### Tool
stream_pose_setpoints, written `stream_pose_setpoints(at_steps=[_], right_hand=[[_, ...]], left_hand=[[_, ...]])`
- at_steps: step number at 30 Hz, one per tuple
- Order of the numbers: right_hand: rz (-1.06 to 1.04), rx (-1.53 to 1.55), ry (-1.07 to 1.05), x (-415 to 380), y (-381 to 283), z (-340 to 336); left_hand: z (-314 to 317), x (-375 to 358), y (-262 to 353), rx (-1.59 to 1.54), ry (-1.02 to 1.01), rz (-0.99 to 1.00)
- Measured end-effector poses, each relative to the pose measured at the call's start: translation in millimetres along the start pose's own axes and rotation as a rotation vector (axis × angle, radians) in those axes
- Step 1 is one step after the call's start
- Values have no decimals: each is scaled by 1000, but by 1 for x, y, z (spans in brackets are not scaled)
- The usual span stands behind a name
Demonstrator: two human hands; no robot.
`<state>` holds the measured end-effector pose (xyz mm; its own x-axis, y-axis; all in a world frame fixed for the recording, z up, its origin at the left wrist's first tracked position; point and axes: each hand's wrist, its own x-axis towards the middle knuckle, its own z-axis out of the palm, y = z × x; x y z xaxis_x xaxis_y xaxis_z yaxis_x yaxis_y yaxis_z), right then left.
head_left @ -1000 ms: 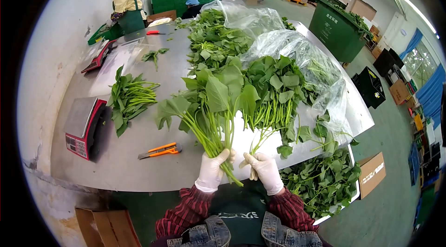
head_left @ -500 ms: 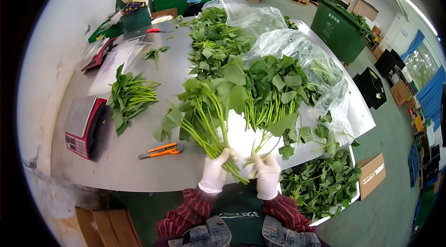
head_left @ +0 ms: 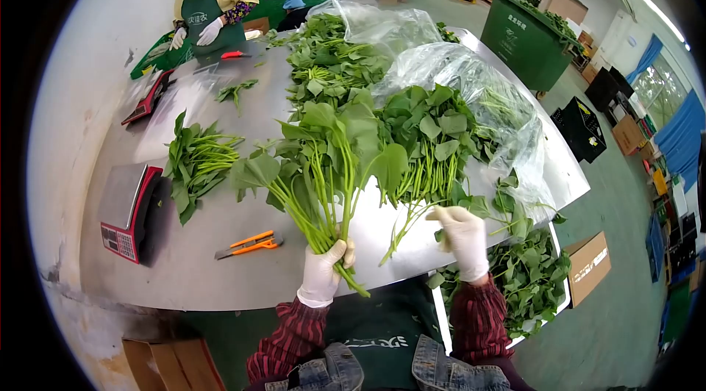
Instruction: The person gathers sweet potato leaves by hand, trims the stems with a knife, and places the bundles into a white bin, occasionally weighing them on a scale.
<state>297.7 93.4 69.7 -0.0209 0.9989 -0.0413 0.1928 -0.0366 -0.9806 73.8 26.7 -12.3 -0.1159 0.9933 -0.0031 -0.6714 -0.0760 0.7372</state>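
My gloved left hand [head_left: 321, 270] is closed round the stems of a bunch of leafy greens [head_left: 318, 200], held upright over the metal table's front edge. To its right, my gloved right hand [head_left: 465, 238] has its fingers bent near a loose sprig [head_left: 404, 226]; whether they touch the sprig or hold anything is unclear. A large pile of greens [head_left: 430, 145] lies behind, partly under clear plastic [head_left: 485, 82]. On the left are a smaller bunch [head_left: 198, 159] and an orange cutter [head_left: 251, 244].
Two red-edged scales [head_left: 126, 207] stand at the table's left side. A crate of greens [head_left: 526, 281] sits below the right front edge. Across the table, a co-worker [head_left: 209, 12] stands beside a green basket [head_left: 158, 56]. A green bin [head_left: 526, 38] is behind right.
My right hand has moved right and up, away from my left hand. The left hand's bunch has shifted slightly left. The co-worker has turned toward the table, and the view has shifted slightly.
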Motion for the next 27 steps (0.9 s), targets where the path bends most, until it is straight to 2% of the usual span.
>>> stream_pose_setpoints(at_steps=[3, 6, 8, 11, 14, 16, 18, 19, 21, 23, 25, 27], right_hand=[[22, 98, -313, 4, -7, 31], [-10, 77, -402, 2, -18, 63], [2, 320, -466, 4, -10, 74], [-34, 444, -533, 4, -10, 77], [17, 405, -484, 1, -11, 79], [11, 355, -453, -1, -4, 81], [86, 575, -476, 1, 13, 83], [87, 573, -476, -2, 11, 82], [285, 721, -454, -7, 5, 82], [250, 715, -543, -6, 32, 83], [166, 609, -475, -12, 42, 88], [216, 656, -448, -17, 43, 87]], left_hand=[[10, -5, 2, -31, -25, 7], [11, -8, -1, -50, -29, 0], [11, -9, -2, -44, -39, -15], [14, -11, -2, -31, -14, -54], [13, -11, -6, -54, -22, -22], [6, -8, -11, 108, -71, -3], [8, -7, -13, 98, -46, 2], [11, -7, -13, 94, -20, 6], [14, -7, -12, 53, -14, 23], [17, -7, -11, 13, -2, 43], [18, -7, -11, -28, 27, 4], [17, -7, -13, -46, 29, -2]])
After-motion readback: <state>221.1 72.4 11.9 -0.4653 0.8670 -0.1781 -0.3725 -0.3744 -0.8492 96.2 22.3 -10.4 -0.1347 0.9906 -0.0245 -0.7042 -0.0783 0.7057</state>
